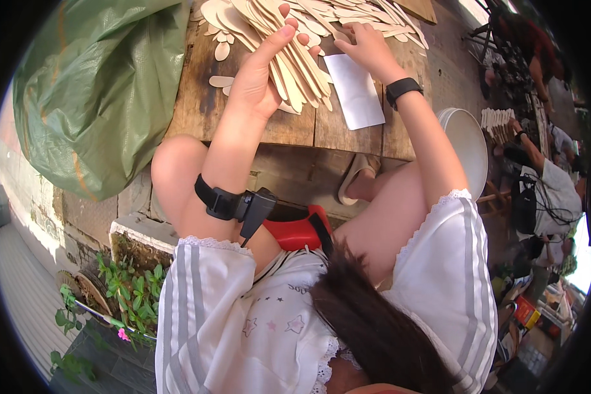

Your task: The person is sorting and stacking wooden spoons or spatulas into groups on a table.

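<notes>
My left hand (261, 79) is closed around a thick bundle of flat wooden spoons (300, 77), held slanting above the wooden table (197, 111). At the table's far side, my right hand (369, 51) has its thumb and index finger at the end of a single wooden spoon (325, 26), which seems to sit between them. Under and beyond both hands spreads a loose pile of the same pale spoons (368, 14). A white sheet of paper (356, 92) lies on the boards just below my right hand.
A big green woven sack (98, 98) bulges at the table's left. White buckets (467, 141) stand at its right, near my right forearm. My knees are by the table's front edge, with a red seat (295, 231) between my legs. Other people (548, 190) sit farther right.
</notes>
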{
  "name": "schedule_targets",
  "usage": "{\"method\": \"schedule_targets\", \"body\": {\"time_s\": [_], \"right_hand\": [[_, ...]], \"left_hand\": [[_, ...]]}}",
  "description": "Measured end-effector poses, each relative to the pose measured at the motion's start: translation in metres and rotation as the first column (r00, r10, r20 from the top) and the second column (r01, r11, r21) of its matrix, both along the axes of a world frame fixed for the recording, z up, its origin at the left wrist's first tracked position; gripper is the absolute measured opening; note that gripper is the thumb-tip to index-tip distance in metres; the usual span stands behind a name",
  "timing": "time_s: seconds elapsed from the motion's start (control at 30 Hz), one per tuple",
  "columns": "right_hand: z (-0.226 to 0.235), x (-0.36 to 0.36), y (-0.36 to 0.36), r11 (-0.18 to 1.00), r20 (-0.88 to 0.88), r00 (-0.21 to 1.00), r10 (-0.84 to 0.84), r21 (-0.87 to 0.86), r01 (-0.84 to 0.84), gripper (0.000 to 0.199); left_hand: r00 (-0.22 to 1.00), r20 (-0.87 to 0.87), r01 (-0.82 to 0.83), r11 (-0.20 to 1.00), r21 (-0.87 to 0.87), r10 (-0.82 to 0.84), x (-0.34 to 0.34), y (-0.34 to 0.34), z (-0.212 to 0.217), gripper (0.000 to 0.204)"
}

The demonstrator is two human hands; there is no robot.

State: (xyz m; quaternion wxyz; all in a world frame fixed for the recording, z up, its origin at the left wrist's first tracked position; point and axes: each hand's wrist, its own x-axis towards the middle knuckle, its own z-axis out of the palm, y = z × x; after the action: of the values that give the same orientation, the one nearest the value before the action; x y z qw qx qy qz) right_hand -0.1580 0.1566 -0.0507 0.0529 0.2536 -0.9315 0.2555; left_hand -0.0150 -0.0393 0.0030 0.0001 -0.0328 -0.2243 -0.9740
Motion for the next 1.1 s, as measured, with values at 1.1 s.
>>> {"method": "schedule_targets", "body": {"time_s": [1.1], "right_hand": [[0.162, 0.038, -0.042, 0.722, 0.506, 0.515, 0.692, -0.495, -0.484, 0.016]], "left_hand": [[0.935, 0.21, 0.32, 0.935, -0.153, -0.286, 0.008, 0.002, -0.001, 0.042]]}}
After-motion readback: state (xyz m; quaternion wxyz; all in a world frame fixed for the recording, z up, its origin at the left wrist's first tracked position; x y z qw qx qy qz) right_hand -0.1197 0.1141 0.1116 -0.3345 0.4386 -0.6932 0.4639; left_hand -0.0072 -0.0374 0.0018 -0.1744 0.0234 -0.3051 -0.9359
